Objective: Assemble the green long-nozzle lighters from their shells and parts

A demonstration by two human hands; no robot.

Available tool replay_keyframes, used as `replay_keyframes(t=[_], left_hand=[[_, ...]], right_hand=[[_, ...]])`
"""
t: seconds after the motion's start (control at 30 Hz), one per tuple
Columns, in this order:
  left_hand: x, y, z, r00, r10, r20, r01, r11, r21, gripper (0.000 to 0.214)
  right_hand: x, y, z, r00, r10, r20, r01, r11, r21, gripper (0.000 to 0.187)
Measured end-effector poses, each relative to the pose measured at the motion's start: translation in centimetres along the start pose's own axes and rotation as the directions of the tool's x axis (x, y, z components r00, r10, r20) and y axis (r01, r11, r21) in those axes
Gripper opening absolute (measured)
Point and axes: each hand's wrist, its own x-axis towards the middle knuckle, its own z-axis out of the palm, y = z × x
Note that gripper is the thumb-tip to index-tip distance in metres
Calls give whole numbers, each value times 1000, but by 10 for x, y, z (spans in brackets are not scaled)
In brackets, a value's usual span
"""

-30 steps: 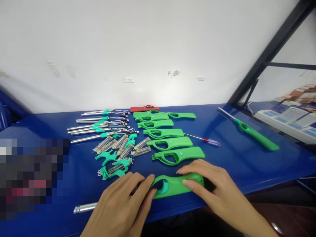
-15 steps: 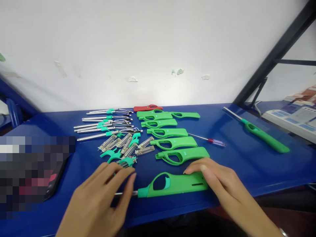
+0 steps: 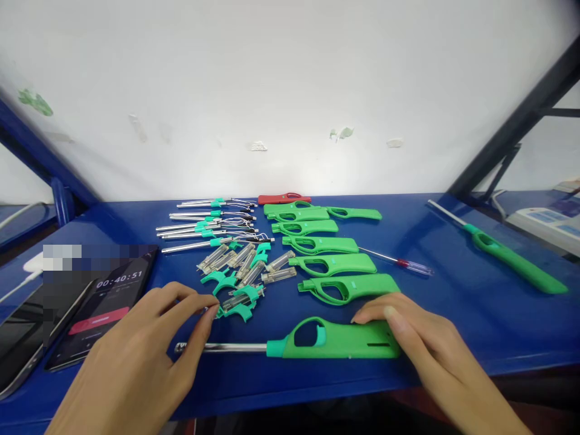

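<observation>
- Since 1 s ago: left hand [image 3: 136,356] has slid leftward off the green handle and out along the metal tube; the assembled lighter [image 3: 333,339], then mostly covered by both hands, now lies fully exposed along the front of the table.
- Camera has also swung left: a phone [image 3: 102,314] with a running timer is now in view at the left edge.
- Assembled lighter: flat on the blue table [image 3: 453,302], parallel to the front edge, green handle to the right, metal tube [image 3: 226,347] pointing left.
- Right hand [image 3: 421,344]: fingers extended, resting on top of the handle's rear end, pressing rather than gripping; not closed around it.
- Left hand: fingers loosely curled, thumb and forefinger touching near the tube's tip; cannot tell whether they pinch the tip or only steady it.
- Hands well apart, 1 at each end of the lighter.
- Just behind the lighter: a row of empty green handle shells [image 3: 335,264], running back to a red shell [image 3: 283,199] by the wall.
- Left of the shells: a loose pile of teal triggers and clear fuel cells [image 3: 240,275]; behind that, metal tubes with wires [image 3: 208,226].
- A small screwdriver [image 3: 399,261] lies just right of the shells; 1 finished lighter [image 3: 512,260] sits well apart at far right.
- Judgement: step in hand looks like seating or checking the unit just closed up, with handle pressed down and tube held straight.
- Judgement: next move calls for an even press along the shell seam, then a clean grip to lift the unit clear without sweeping the small parts nearby.
</observation>
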Motion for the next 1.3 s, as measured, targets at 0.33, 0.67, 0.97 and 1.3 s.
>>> replay_keyframes(t=[0.33,0.67,0.97,1.3], left_hand=[[20,0,-5,1000,-4,11,5,993,-121,29],[49,-4,11,984,-4,176,1,1000,17,36],[93,12,25,904,124,410,-133,991,-6,32],[152,3,18,880,79,469,-110,993,38,27]], right_hand=[[2,-2,0,1000,-25,-14,25,1000,-2,36],[4,2,2,998,-58,-25,59,998,18,32],[6,0,3,996,-87,-35,88,996,23,29],[1,6,4,997,-83,6,83,996,25,26]])
